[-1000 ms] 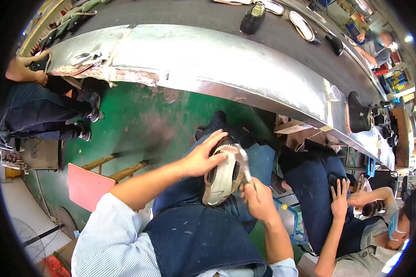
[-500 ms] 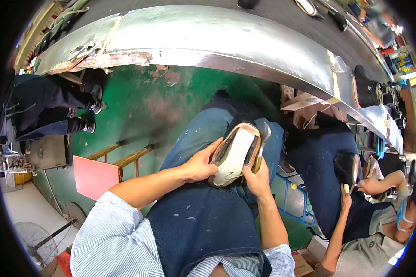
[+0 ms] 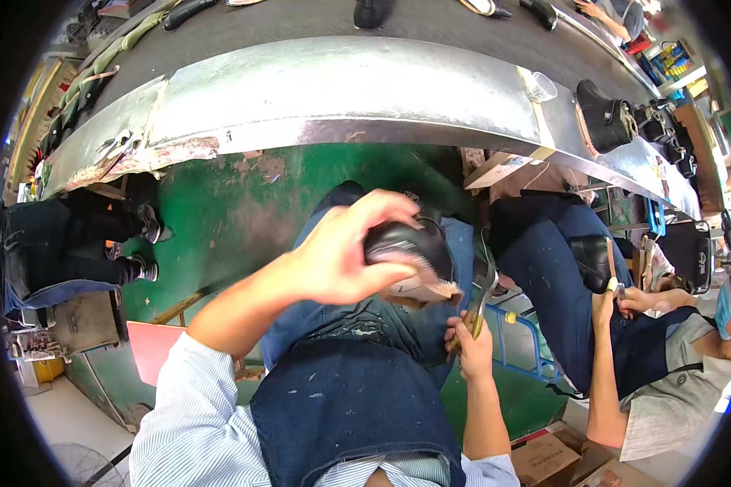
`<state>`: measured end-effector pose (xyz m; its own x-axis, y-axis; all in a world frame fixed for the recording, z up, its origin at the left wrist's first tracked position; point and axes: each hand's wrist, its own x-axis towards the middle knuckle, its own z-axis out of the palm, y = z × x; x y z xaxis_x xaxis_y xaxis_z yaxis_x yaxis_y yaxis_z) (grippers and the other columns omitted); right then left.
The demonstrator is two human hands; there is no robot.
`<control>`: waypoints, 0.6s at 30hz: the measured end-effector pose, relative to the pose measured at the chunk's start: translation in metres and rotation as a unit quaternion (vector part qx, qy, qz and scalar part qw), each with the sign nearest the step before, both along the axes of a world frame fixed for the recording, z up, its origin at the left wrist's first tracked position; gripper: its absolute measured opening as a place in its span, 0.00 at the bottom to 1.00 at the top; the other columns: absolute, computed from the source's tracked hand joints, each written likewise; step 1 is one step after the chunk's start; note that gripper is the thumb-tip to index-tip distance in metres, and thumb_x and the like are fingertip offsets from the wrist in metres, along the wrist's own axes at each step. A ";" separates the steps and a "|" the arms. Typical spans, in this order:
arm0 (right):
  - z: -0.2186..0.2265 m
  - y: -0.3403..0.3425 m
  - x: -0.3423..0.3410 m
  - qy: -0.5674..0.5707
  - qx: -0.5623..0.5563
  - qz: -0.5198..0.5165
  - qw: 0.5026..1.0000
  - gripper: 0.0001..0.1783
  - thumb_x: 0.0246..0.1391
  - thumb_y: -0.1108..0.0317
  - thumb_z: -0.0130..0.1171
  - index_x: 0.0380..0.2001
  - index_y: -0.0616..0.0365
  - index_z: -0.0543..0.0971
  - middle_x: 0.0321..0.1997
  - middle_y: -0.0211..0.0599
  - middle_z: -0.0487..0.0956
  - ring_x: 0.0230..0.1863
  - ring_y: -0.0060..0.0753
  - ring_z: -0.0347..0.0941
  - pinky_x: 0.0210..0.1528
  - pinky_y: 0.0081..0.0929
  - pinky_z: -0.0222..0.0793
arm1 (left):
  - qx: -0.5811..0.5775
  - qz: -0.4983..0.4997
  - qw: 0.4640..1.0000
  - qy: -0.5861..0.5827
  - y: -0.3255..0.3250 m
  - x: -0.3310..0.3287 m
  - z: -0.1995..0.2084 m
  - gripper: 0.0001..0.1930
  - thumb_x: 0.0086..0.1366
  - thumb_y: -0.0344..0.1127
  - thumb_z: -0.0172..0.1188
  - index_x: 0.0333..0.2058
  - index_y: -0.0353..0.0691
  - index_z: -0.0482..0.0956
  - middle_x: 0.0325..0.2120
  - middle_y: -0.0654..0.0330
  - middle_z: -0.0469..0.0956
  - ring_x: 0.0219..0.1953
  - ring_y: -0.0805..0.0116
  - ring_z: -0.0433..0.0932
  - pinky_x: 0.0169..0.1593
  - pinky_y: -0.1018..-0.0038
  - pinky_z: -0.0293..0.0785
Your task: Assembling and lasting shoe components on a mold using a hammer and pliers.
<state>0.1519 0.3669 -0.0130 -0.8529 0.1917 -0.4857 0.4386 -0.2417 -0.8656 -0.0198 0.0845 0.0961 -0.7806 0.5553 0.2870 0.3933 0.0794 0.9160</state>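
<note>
My left hand (image 3: pixel 341 256) is closed around a black shoe (image 3: pixel 418 247), held up over my lap and tilted. It is slightly smeared by motion, and its pale underside faces down toward me. In my right hand (image 3: pixel 473 347), lower and to the right, is a metal hand tool (image 3: pixel 486 288) with a long curved head and a yellowish handle. Its head points up, beside the shoe's right end and apart from it. My fingers cover part of the handle. A dark blue apron (image 3: pixel 349 406) covers my lap beneath both hands.
A metal-edged workbench (image 3: pixel 341 89) crosses ahead, with black boots (image 3: pixel 605 118) and a clear cup (image 3: pixel 540 87) on its right part. At my right, a seated co-worker holds a black boot (image 3: pixel 590 264). A pink-topped stool (image 3: pixel 152 351) stands left; cardboard boxes (image 3: pixel 544 458) lie lower right.
My left hand has lifted the shoe and turned it from bottom-up to its side. My right hand, with the tool, has moved down and away from the shoe. The view has shifted.
</note>
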 end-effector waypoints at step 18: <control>0.041 0.007 -0.024 -0.116 -0.051 0.247 0.961 0.25 0.62 0.62 0.56 0.57 0.68 0.69 0.49 0.42 0.77 0.45 0.31 0.74 0.36 0.25 0.76 | 0.068 0.016 0.874 -0.481 0.083 0.020 -0.218 0.27 0.76 0.53 0.38 0.49 0.36 0.76 0.43 0.61 0.79 0.43 0.74 0.74 0.51 0.74 0.70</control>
